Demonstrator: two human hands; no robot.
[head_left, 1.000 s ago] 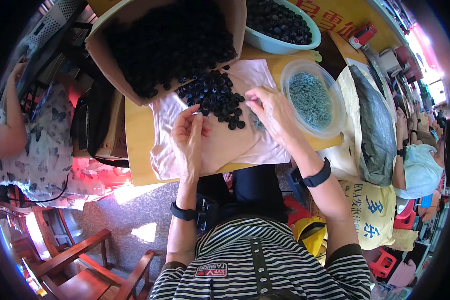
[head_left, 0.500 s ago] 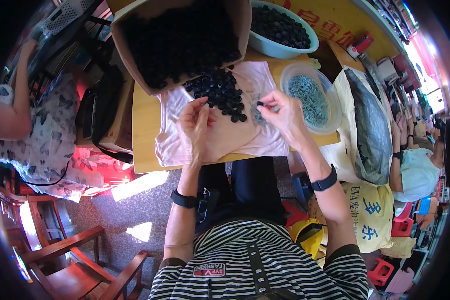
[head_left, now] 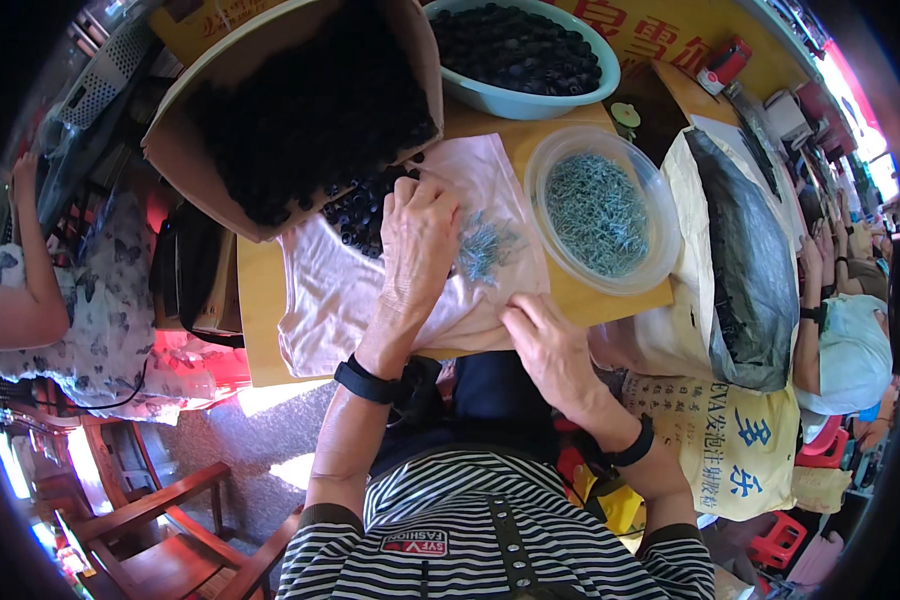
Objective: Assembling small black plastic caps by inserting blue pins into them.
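Note:
My left hand (head_left: pixel 420 235) is over the pale pink cloth (head_left: pixel 320 300), beside a loose heap of small round black pieces (head_left: pixel 360 215). Its fingers curl downward and pressed together; what they hold, if anything, is hidden. To the right of it, a small pile of thin blue-green pins (head_left: pixel 485 248) lies on the cloth. At the cloth's front right edge is my right hand (head_left: pixel 550 350), its thumb and forefinger closed on the fabric. A tilted cardboard box (head_left: pixel 185 130) full of similar black pieces opens toward the heap.
A clear round tub (head_left: pixel 655 255) of blue-green pins stands right of the cloth on the wooden table (head_left: pixel 260 345). Behind is a pale blue basin (head_left: pixel 515 100) of black pieces. An open sack (head_left: pixel 690 200) stands at right, a wooden chair (head_left: pixel 160 500) at lower left. Another person's arm (head_left: pixel 35 240) shows far left.
The small black piece in my right fingers is out of sight. That hand has come down to the cloth's front edge, while my left hand has moved up and across the heap. The view has shifted.

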